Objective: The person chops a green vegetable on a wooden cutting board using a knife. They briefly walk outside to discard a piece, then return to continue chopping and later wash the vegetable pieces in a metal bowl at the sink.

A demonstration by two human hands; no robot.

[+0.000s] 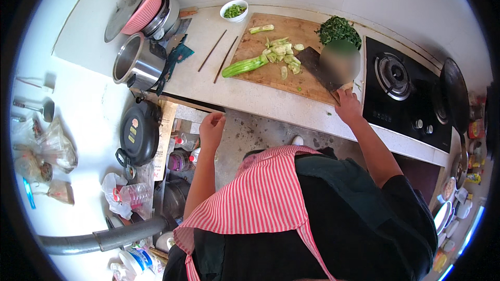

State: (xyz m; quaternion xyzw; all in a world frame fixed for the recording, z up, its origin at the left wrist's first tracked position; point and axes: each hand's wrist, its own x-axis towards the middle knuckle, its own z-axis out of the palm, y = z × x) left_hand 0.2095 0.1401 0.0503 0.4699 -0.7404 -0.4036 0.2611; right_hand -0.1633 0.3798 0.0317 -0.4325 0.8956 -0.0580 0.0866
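My right hand (347,105) grips the handle of a dark-bladed cleaver (311,61) lying flat over the right side of a wooden cutting board (281,80). A blurred patch hides part of the blade's surroundings. Left of the blade are pale green cut gourd pieces (279,50), beside an uncut length of green gourd (245,66). Another gourd piece (261,29) rests near the board's back edge. Chopped leafy greens (338,31) are heaped at its back right. My left hand (213,127), fingers curled, hangs before the counter's front edge, apart from the board; nothing shows in it.
Two chopsticks (225,59) lie left of the board, with a white bowl of chopped greens (234,11) behind. A steel pot (140,62) and pink colander (145,9) stand left. On the right are a black gas hob (406,89) and a wok (454,95).
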